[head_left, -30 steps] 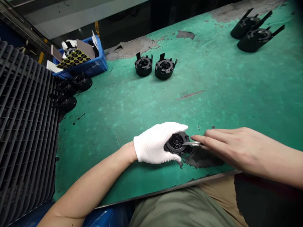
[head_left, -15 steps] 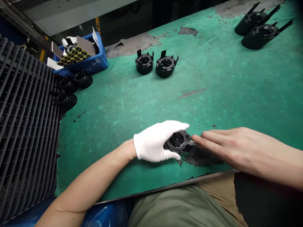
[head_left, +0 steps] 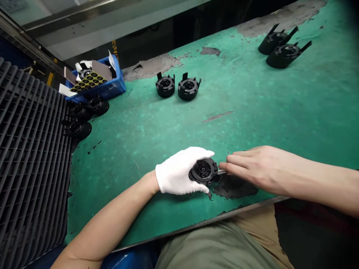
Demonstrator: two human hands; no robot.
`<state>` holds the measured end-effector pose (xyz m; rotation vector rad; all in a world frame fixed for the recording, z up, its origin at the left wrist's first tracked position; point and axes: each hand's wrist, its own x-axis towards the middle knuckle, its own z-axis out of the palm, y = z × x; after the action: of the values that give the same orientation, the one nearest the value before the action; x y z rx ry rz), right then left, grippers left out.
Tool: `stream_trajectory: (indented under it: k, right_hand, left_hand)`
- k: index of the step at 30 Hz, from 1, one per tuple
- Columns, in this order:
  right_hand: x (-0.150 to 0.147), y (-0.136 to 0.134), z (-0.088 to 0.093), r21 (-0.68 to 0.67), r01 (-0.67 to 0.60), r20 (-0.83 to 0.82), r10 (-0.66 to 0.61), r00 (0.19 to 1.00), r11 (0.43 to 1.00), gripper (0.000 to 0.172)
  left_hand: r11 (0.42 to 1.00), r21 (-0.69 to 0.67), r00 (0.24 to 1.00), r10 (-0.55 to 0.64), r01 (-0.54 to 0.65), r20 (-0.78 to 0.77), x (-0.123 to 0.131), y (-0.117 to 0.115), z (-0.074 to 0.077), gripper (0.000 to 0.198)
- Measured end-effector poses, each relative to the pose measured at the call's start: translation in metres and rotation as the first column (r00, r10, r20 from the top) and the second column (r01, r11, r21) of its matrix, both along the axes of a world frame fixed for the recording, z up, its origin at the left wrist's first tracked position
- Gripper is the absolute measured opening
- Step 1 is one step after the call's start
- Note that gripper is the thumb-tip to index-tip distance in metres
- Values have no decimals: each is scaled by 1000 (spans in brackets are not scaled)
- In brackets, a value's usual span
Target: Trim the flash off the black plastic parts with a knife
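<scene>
My left hand (head_left: 177, 172), in a white glove, is wrapped round a round black plastic housing (head_left: 203, 169) near the table's front edge. The housing's ribbed face, with a raised centre and small posts on its rim, is turned up toward me. From the right, my bare right hand (head_left: 260, 166) pinches a slim metal tool (head_left: 221, 172). Its visible end meets the housing's right rim; most of the tool is hidden under my fingers, so its exact kind is unclear.
Two similar black housings (head_left: 188, 89) stand mid-table, two more (head_left: 283, 55) at the far right. Several others (head_left: 78, 129) sit at the left beside stacked grey grid trays (head_left: 30, 160). A blue bin (head_left: 112, 89) holds a sticker sheet (head_left: 91, 80). The green table (head_left: 134, 127) has worn patches.
The tool's tip has moved from near the middle of the housing's face out to its right rim. My left hand keeps its hold. The whole view has shifted slightly.
</scene>
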<state>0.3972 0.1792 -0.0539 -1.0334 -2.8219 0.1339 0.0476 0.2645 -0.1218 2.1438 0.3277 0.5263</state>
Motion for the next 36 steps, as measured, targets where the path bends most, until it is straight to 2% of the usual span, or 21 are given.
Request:
stream_trajectory:
  k: [2, 5, 6, 9, 11, 13, 16, 23, 27, 30, 33, 36]
  right_hand:
    - [6, -3, 2, 21, 2, -60, -1, 998, 1000, 35]
    - [5, -29, 5, 75, 214, -188, -197, 962, 974, 36]
    - [-1, -42, 5, 70, 250, -204, -232, 951, 966, 40]
    - [-26, -80, -2, 127, 341, -146, -323, 935, 931, 48]
    - [-45, -92, -7, 171, 412, -116, -397, 911, 895, 46]
    - [-58, -92, -10, 221, 439, -110, -425, 898, 871, 43]
    - [-65, -80, -9, 278, 410, -85, -403, 911, 868, 40]
    - [-51, -57, 1, 288, 287, -11, -297, 955, 914, 42]
    - [-47, -55, 2, 313, 301, 9, -320, 947, 901, 49]
    - [-47, -65, -3, 275, 368, -51, -369, 928, 888, 50]
    - [-54, -81, -10, 126, 480, -163, -460, 873, 868, 50]
    - [-70, -97, -13, -32, 538, -231, -530, 816, 842, 64]
  left_hand:
    - [997, 43, 998, 58, -57, -26, 2, -1, -1, 118]
    - [977, 145, 984, 166, -155, -69, 6, -5, -6, 122]
    - [965, 181, 975, 208, -190, -83, 7, -7, -8, 124]
    - [929, 269, 956, 283, -252, -82, 10, -11, -13, 127]
    - [913, 312, 955, 292, -261, -55, 9, -13, -15, 123]
    - [901, 343, 954, 296, -266, -40, 8, -13, -15, 122]
    - [897, 360, 954, 295, -256, -57, 8, -13, -13, 120]
    - [905, 350, 954, 287, -241, -85, 10, -11, -9, 117]
    - [927, 294, 952, 280, -233, -125, 12, -12, -7, 115]
    - [923, 292, 947, 297, -250, -126, 15, -11, -4, 116]
    - [921, 284, 937, 315, -265, -148, 19, -9, 2, 118]
    - [948, 219, 934, 278, -229, -225, 23, -9, 11, 107]
